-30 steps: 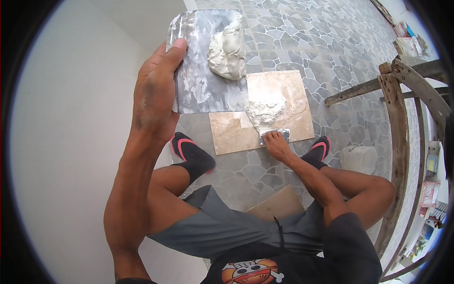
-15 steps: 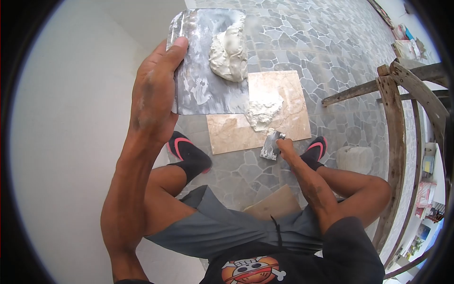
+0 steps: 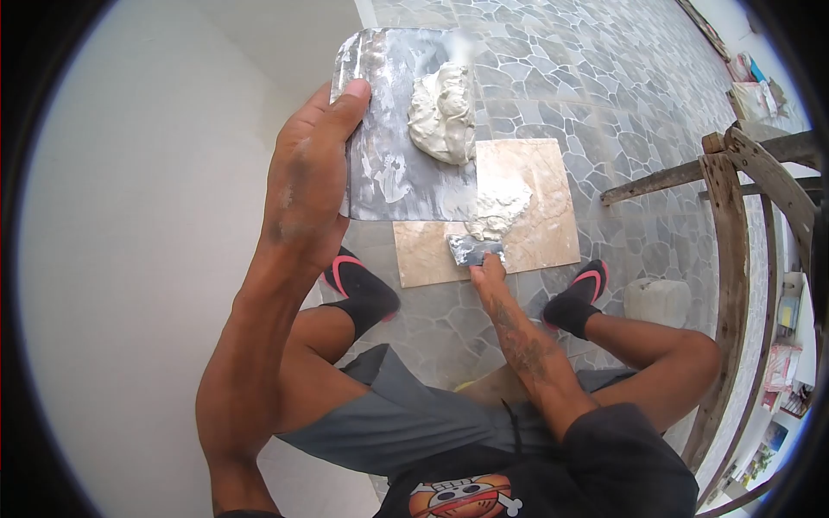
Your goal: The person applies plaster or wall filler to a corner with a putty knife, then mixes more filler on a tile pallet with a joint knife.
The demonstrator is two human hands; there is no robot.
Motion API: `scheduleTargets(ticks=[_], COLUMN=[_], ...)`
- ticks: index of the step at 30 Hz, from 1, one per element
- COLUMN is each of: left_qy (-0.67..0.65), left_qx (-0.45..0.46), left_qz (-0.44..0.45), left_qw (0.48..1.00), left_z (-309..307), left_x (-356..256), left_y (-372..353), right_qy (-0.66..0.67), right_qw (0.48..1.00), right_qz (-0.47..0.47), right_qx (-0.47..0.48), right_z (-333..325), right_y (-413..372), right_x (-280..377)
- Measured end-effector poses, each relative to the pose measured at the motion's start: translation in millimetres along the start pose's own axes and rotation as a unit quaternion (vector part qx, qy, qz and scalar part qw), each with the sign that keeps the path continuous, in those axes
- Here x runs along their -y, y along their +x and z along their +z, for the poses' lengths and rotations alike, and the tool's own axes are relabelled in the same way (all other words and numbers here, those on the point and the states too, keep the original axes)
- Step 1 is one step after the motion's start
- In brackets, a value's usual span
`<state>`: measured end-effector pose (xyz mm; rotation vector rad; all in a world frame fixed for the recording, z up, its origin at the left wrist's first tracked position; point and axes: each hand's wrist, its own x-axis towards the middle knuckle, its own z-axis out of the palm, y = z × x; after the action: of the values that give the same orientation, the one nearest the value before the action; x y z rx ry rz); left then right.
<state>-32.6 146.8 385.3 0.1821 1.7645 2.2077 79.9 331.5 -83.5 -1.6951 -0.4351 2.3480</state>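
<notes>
My left hand (image 3: 315,164) grips the left edge of a flat grey metal plate (image 3: 380,129), thumb on top, held up near the camera. A thick lump of off-white paste (image 3: 442,116) sits on the plate's right side. Below, a beige marble-look tile (image 3: 535,198) lies on the floor, partly hidden by the plate. Another white paste heap (image 3: 499,207) rests on the tile. My right hand (image 3: 490,271) is closed on a small putty knife (image 3: 473,249), its paste-smeared blade just below the heap, over the tile's front part.
Wooden trestle legs (image 3: 730,250) stand at the right. A whitish block (image 3: 656,300) is on the stone-patterned floor (image 3: 535,52) beside my right foot. A pale wall (image 3: 129,216) runs along the left. Assorted items lie at the far right.
My right hand has moved left and slightly up, and the putty knife has turned so its blade lies sideways on the tile. The plate appears slightly farther right and lower.
</notes>
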Motion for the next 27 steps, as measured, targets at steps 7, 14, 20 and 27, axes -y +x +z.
scheduleTargets(ticks=[7, 14, 20, 27], left_qy=[-0.003, -0.012, -0.008, -0.05], left_qx=[-0.001, -0.043, -0.043, -0.024], left_qz=[0.0, -0.008, -0.018, -0.051], left_qw=[1.0, 0.999, 0.999, 0.997], left_z=[1, 9, 12, 8], left_x=[-3, -3, -2, 5], left_y=[-1, -2, 0, 7], right_qy=[0.015, 0.07, 0.058, -0.062], right_qw=[0.998, 0.991, 0.984, 0.912], right_qz=[-0.015, 0.015, -0.013, -0.168], right_qx=[0.063, 0.11, 0.166, 0.368], right_z=[9, 16, 25, 64], right_y=[-4, -33, -56, -116], right_x=[16, 35, 53, 112])
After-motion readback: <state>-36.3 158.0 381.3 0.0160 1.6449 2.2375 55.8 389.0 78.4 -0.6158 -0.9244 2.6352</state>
